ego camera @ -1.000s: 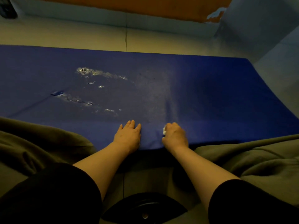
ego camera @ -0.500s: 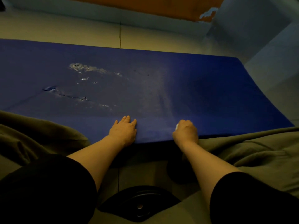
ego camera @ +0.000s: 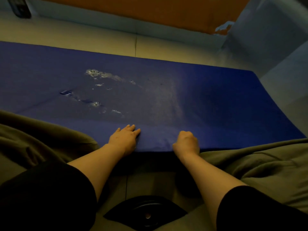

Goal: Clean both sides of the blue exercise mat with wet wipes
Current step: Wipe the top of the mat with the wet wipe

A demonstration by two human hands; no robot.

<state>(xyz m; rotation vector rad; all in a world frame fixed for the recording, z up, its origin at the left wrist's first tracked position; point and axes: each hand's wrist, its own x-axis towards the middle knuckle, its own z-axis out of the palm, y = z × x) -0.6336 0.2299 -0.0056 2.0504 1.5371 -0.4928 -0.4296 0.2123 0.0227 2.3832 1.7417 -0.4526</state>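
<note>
Down low, left hand flat on blue mat, right hand fisted, contents unclear.

Dim rm: pale tiled floor, orange wall w/ light baseboard.

**Both hands low and forward, side by side**

The person's bare forearms reach forward from dark sleeves. The left hand lies flat, palm down, fingers straight and close together. The right hand is curled into a fist, knuckles up, wrist slightly bent; what it grips is hidden.
</note>
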